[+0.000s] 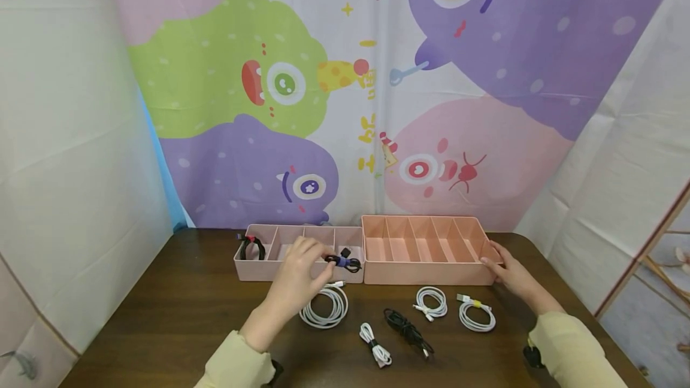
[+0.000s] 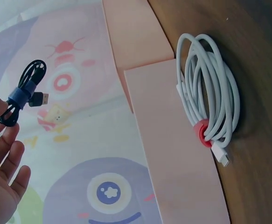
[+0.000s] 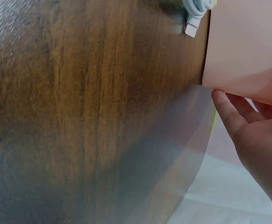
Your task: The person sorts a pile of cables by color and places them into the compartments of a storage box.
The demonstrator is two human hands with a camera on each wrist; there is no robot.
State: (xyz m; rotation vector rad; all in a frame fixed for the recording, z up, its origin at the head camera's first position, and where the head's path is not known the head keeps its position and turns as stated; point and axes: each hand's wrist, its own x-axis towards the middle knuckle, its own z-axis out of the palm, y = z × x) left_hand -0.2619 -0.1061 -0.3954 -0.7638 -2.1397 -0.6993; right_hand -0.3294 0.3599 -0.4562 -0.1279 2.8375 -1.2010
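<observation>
My left hand (image 1: 295,274) pinches a small coiled black USB cable (image 2: 28,91) bound with a blue strap. In the head view this cable hangs over the right end of the pale pink divided box (image 1: 299,270). Another black cable (image 1: 252,248), with a red tie, lies in that box's leftmost compartment. At the right, my right hand (image 1: 512,271) holds the near right corner of the peach divided box (image 1: 428,273). The right wrist view shows its fingers (image 3: 229,112) along the end wall; the thumb is mostly out of that view.
In front of the boxes lie a large white coil (image 1: 325,310), a small white bundle (image 1: 375,345), a black cable bundle (image 1: 406,331) and two white coils (image 1: 431,304), (image 1: 477,316). A patterned cloth (image 1: 345,106) hangs behind the brown table (image 1: 178,322).
</observation>
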